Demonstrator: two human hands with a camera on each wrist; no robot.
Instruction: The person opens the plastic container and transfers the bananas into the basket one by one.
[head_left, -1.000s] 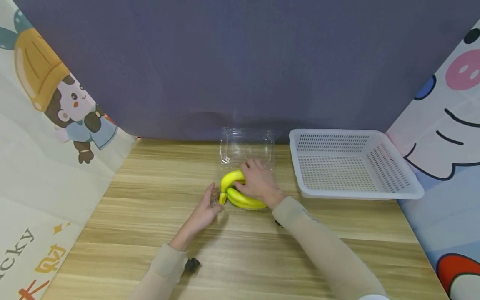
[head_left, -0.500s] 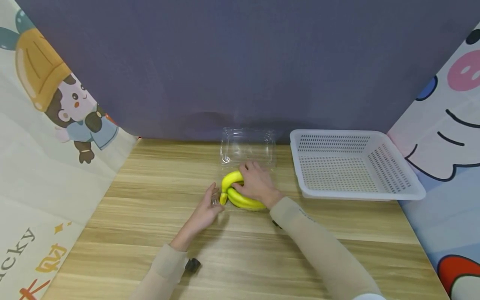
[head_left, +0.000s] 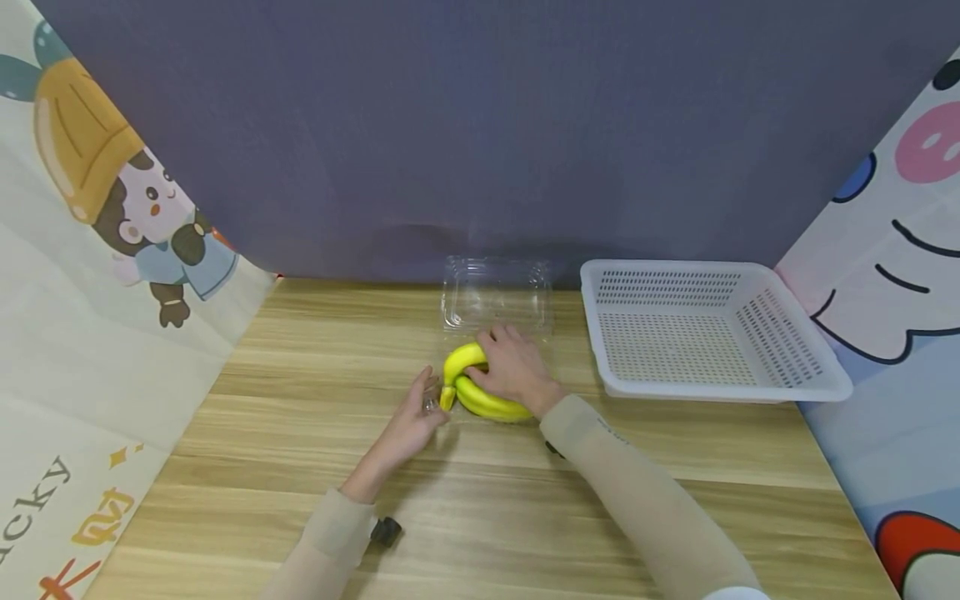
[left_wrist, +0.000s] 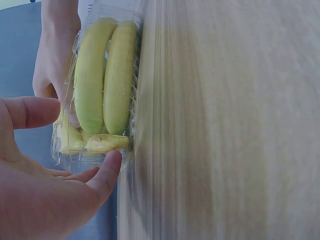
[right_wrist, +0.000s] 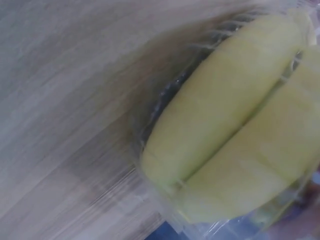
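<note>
Several yellow bananas (head_left: 491, 406) lie in a clear plastic clamshell box, whose raised lid (head_left: 495, 293) stands open behind them. My right hand (head_left: 517, 367) reaches over the box and grips the curved banana (head_left: 459, 358) at the back, thumb inside its bend; the fingertips are partly hidden. At the box's left end, my left hand (head_left: 408, 423) touches the clear wall with relaxed fingers, its thumb (left_wrist: 35, 112) held apart. Two bananas (left_wrist: 91, 75) lie side by side along the near wall in the left wrist view. The right wrist view shows them (right_wrist: 220, 105) close and blurred.
A white perforated plastic basket (head_left: 712, 389) stands on the wooden table (head_left: 465, 517) to the right of the box. A dark grey panel (head_left: 480, 133) rises behind the table, and printed cloths (head_left: 90, 333) hang at both sides.
The right hand has shifted very slightly toward me on the back banana. The left hand keeps its place at the box's end.
</note>
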